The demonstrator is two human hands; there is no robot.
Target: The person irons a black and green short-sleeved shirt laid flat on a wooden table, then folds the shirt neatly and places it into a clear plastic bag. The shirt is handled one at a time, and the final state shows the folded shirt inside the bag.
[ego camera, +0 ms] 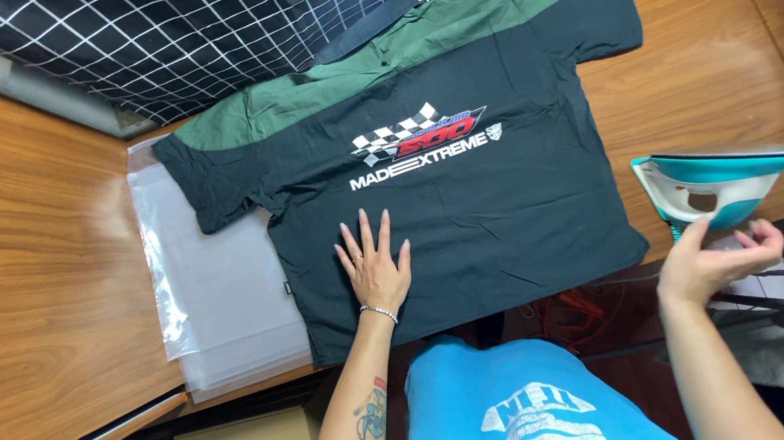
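Right hand (pixel 715 258) fingers curl at the teal steam iron (pixel 719 185) heel — rigid, heavyish, grip its handle. Left hand (pixel 376 267) splayed flat, pinning soft dark shirt (pixel 471 209) under fingertips — limp, slides easily.

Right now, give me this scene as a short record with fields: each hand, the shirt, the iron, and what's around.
left hand: flat, fingers spread, pressing on the shirt's lower part
right hand: at the iron's rear end, grip unclear
shirt: black with green shoulders, spread back-up on the table
iron: teal and white, at the table's right edge
table: wood
plastic bags: clear stack under the shirt's left side
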